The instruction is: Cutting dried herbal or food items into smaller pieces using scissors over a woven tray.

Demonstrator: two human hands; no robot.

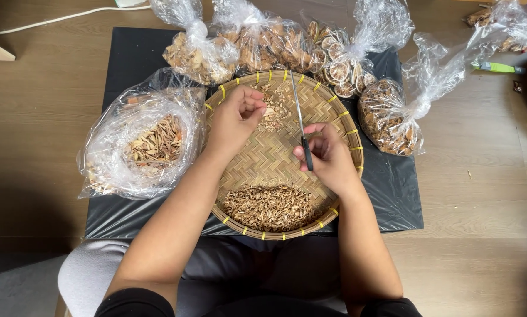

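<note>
A round woven bamboo tray [339, 120] with yellow ties on its rim lies before me on a black sheet [134, 53]. A heap of small brown dried pieces [269, 206] fills its near side, and a looser scatter of pale pieces [278, 103] lies at its far side. My left hand [235, 119] hovers over the far scatter, its fingertips pinched on a small pale piece. My right hand [328, 155] grips black-handled scissors [299, 120], blades pointing away toward the tray's far rim.
An open clear bag of dried wood-like chips [149, 141] sits left of the tray. Tied clear bags of dried bits [199, 56], dried slices [339, 64] and brown chunks [389, 120] line the far and right sides. A white cable [52, 20] crosses the wooden floor.
</note>
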